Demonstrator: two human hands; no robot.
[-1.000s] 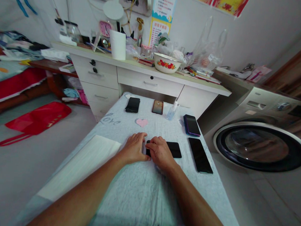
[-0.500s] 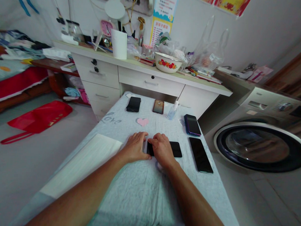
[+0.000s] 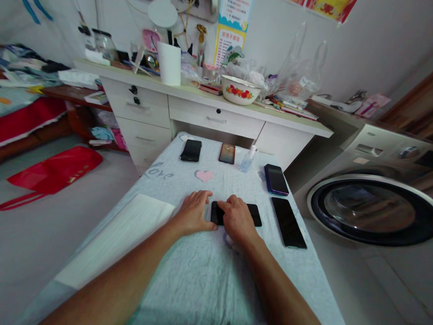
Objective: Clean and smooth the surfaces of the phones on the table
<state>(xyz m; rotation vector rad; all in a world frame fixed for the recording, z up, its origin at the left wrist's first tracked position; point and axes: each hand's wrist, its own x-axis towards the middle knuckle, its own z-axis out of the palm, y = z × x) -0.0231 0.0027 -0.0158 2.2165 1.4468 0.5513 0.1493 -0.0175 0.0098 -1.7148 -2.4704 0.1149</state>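
A black phone lies flat and crosswise on the cloth-covered table. My left hand rests at the phone's left end, thumb and fingers spread apart around that edge. Over the phone's left half is my right hand, its index finger stretched to the left onto the dark surface and the other fingers curled; it hides the middle of the phone. To the right lies a larger black phone, with a stack of phones behind it.
Toward the back stand a dark phone, a brown phone and a clear spray bottle. A white sheet lies at left. Beyond are a white desk and a washing machine.
My right hand has shifted slightly right, and its index finger now points out over the phone, uncovering more of the left end. My left hand has stayed in place.
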